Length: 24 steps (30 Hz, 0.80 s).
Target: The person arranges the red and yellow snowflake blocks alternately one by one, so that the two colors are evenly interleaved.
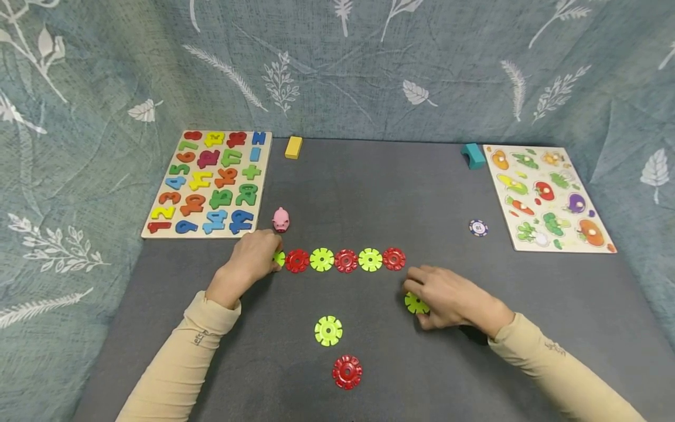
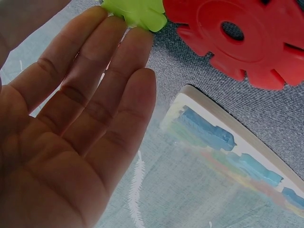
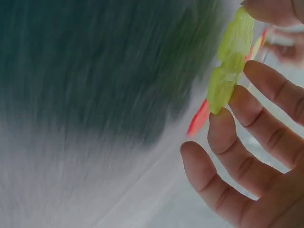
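Observation:
A row of notched plastic building discs, alternately green and red, crosses the middle of the table; one is the red disc [image 1: 297, 261]. At the row's left end my left hand [image 1: 248, 261] holds a green disc [image 2: 135, 12] at its edge, fingertips against the rim; the hand covers much of this disc in the head view. To the right and nearer, my right hand [image 1: 448, 296] pinches another green disc [image 1: 415, 303] between thumb and fingertips. In the right wrist view this disc [image 3: 230, 61] appears nearly edge-on. The row's closest disc to that hand is the red one [image 1: 394, 258].
A loose green disc [image 1: 328, 331] and a red disc [image 1: 347, 372] lie in front. Behind are a pink pig figure [image 1: 281, 220], a number puzzle board [image 1: 205, 184], a yellow block [image 1: 293, 147], a teal arch block [image 1: 473, 156], a poker chip [image 1: 479, 228] and a vegetable puzzle board [image 1: 548, 199].

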### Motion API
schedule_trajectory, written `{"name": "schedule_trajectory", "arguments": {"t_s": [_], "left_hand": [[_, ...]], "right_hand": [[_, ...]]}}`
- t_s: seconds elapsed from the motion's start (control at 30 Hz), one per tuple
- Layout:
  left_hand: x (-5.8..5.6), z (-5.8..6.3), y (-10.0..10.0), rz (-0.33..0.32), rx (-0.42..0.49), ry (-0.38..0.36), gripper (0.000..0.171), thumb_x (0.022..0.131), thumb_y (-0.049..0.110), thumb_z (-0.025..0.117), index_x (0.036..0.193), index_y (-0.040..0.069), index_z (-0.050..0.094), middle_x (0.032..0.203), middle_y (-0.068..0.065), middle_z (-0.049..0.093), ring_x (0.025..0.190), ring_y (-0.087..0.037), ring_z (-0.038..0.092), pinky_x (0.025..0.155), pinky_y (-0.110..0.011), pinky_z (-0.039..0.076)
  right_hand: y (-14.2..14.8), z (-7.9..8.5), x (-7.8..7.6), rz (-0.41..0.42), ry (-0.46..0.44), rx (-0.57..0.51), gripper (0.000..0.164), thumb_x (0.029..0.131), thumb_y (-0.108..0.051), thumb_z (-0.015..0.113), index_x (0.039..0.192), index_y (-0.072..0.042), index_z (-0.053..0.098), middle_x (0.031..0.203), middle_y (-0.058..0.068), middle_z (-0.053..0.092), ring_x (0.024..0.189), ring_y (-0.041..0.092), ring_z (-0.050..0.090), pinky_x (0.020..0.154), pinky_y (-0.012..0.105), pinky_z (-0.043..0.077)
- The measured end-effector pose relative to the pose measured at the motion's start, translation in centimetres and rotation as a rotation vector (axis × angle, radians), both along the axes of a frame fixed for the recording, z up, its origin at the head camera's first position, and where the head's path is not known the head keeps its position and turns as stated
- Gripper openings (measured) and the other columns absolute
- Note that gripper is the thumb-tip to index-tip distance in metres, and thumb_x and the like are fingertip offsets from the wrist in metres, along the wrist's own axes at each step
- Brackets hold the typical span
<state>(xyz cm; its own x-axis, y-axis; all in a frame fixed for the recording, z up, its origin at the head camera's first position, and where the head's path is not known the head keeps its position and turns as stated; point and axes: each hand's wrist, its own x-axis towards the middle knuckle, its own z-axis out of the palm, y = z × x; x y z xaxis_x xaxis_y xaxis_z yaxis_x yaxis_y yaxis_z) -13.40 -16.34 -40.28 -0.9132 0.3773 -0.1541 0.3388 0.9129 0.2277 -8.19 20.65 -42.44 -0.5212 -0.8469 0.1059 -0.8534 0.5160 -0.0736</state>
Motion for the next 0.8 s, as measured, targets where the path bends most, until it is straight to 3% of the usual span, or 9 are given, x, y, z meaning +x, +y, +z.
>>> {"name": "schedule_trajectory", "arguments": {"t_s": [0.3, 0.53, 0.8], "left_hand": [[0.1, 0.2, 0.0, -0.001, 0.012, 0.002, 0.026, 0.070, 0.010, 0.085, 0.088, -0.002, 0.070, 0.079, -0.011, 0.063, 0.065, -0.020, 0.051, 0.060, -0.033, 0.044], [0.0, 0.2, 0.0, -0.002, 0.013, -0.003, 0.025, 0.070, 0.010, 0.085, 0.086, -0.002, 0.069, 0.078, -0.010, 0.062, 0.065, -0.020, 0.050, 0.059, -0.032, 0.043], [0.0, 0.2, 0.0, 0.017, 0.019, -0.020, 0.025, 0.070, 0.009, 0.084, 0.087, -0.001, 0.070, 0.078, -0.010, 0.062, 0.065, -0.019, 0.050, 0.058, -0.032, 0.042]], "right_hand": [[2.2, 0.1, -4.6, -0.222, -0.138, 0.021, 0.042, 0.061, -0.027, 0.080, 0.098, -0.012, 0.065, 0.090, -0.001, 0.056, 0.070, 0.010, 0.049, 0.066, 0.033, 0.047], [2.3, -0.1, -6.3, -0.258, -0.202, 0.032, 0.042, 0.062, -0.029, 0.079, 0.098, -0.012, 0.066, 0.090, -0.001, 0.058, 0.069, 0.010, 0.051, 0.067, 0.033, 0.048], [1.6, 0.1, -6.9, -0.263, -0.245, 0.032, 0.043, 0.064, -0.029, 0.080, 0.102, -0.012, 0.067, 0.094, -0.001, 0.061, 0.072, 0.010, 0.053, 0.069, 0.032, 0.048]]}}
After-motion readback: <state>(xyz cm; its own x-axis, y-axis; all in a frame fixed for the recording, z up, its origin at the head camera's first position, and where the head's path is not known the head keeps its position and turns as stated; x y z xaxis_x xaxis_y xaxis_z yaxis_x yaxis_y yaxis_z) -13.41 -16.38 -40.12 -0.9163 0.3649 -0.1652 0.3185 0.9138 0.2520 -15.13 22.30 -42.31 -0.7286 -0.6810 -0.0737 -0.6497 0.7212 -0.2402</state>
